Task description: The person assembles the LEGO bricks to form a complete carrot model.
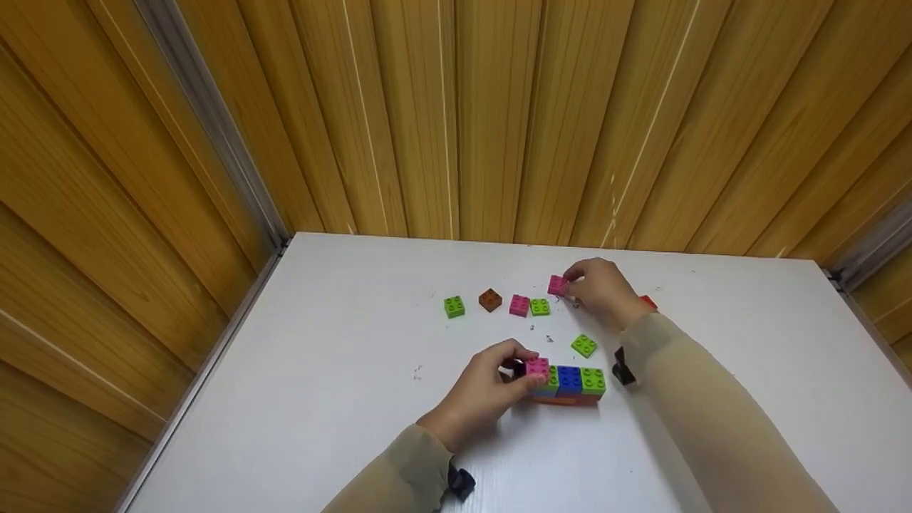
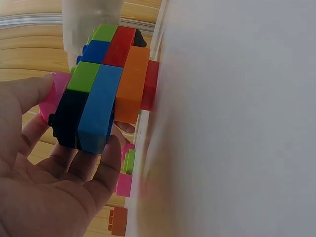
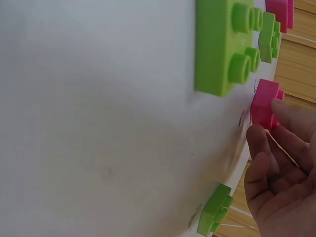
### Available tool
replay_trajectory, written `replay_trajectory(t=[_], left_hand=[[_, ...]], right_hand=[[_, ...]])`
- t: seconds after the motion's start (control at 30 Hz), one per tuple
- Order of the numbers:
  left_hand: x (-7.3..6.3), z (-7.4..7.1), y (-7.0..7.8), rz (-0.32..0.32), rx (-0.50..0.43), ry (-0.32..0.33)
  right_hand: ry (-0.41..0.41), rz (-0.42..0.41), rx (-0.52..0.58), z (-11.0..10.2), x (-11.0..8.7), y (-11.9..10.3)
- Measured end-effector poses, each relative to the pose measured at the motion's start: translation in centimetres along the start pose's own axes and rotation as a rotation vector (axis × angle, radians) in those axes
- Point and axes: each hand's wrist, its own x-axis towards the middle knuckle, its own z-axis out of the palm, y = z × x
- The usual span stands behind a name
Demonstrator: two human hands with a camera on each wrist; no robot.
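Note:
My left hand (image 1: pixel 488 388) grips the left end of a toy brick stack (image 1: pixel 569 380) low over the white table. That stack joins green, blue, black, orange and red bricks (image 2: pixel 118 47). The left thumb lies against a pink brick (image 2: pixel 54 96) on its studded side; how firmly that brick is seated is unclear. Farther back, my right hand (image 1: pixel 602 288) pinches another pink brick (image 1: pixel 557 285) between thumb and fingers, at the table surface. Between the two hands lies a loose green brick (image 1: pixel 584 346), large in the right wrist view.
Loose bricks lie in a rough row behind the stack: a green brick (image 1: pixel 454 307), a brown-orange brick (image 1: pixel 490 300), a pink brick (image 1: pixel 519 306) and a green brick (image 1: pixel 540 307). A red brick (image 1: pixel 648 302) shows partly behind the right wrist. Wood-patterned walls (image 1: pixel 491 121) border the white table (image 1: pixel 320 342).

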Motion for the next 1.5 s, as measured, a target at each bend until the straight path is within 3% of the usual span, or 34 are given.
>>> replay_trajectory(t=[0.17, 0.53, 1.07, 1.5], left_hand=[[0.0, 0.1, 0.0, -0.006, -0.009, -0.008], [-0.1, -0.1, 0.1, -0.007, -0.006, -0.006], [0.0, 0.1, 0.1, 0.017, 0.023, 0.003], [-0.2, -0.1, 0.3, -0.003, 0.012, -0.002]], right_hand=[[0.019, 0.024, 0.015, -0.2, -0.4, 0.5], [0.101, -0.09, 0.006, -0.5, -2.3, 1.5], [0.143, -0.137, 0.097, 0.6, -7.6, 3.2], [0.135, -0.172, 0.19, 0.9, -11.9, 4.2]])
